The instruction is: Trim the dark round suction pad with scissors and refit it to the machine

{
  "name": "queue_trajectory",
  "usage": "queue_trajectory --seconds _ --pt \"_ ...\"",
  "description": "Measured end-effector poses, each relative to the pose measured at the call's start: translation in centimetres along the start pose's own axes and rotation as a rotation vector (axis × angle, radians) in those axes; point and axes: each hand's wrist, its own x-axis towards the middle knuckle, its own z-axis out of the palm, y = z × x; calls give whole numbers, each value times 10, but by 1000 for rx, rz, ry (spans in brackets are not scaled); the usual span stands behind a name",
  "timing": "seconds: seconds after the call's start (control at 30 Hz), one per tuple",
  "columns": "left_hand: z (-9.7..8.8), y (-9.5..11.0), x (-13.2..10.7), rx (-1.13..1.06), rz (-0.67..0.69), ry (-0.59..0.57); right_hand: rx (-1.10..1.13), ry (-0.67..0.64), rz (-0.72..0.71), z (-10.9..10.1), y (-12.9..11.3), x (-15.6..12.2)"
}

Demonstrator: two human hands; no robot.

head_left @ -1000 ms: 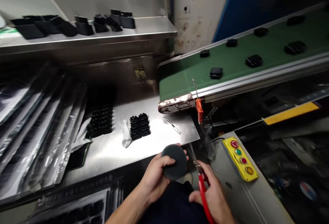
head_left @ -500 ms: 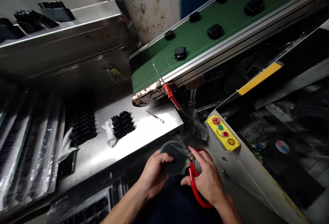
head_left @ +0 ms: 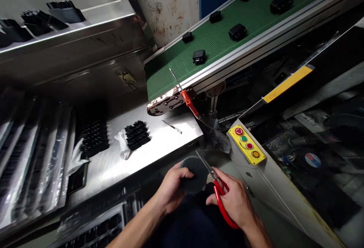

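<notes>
Two hands work low in view, below a green conveyor belt (head_left: 216,43) carrying black parts and a steel table (head_left: 159,142) up and left of them. The left hand (head_left: 170,191) grips a dark round disc (head_left: 195,170); the right hand (head_left: 236,202) is closed around red-handled scissors (head_left: 220,196), blades touching the disc's right edge.

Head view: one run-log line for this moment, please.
left hand: holds dark round disc | right hand: holds red scissors | blades at disc edge
</notes>
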Motion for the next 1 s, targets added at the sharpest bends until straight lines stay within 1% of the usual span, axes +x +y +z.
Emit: queue_trajectory --seconds 0.13,0.2,0.33,0.5,0.57,0.67,0.8,0.93,1.0 --pt "-3 -1 -1 50 0 -6 -128 16 -83 0 0 -2" --pt "-4 -2 -1 72 -4 0 -155 28 -102 2 1 -2" --pt "-8 -3 1 111 -5 7 -99 59 -95 5 4 -1" --pt "-15 -3 2 178 -9 -24 -4 14 -74 2 6 -3" --pt "-15 -2 1 219 27 -45 -17 7 -64 0 4 -5" --pt "-14 1 -1 277 99 -75 -113 32 -81 -3 0 -8" --pt "-15 1 -2 323 118 -109 -194 54 -108 -3 -3 -8" --pt "-19 -1 1 319 140 -138 -123 59 -90 -1 0 -5" --pt "-22 -3 3 301 124 -153 -66 43 -76 -1 1 -4"
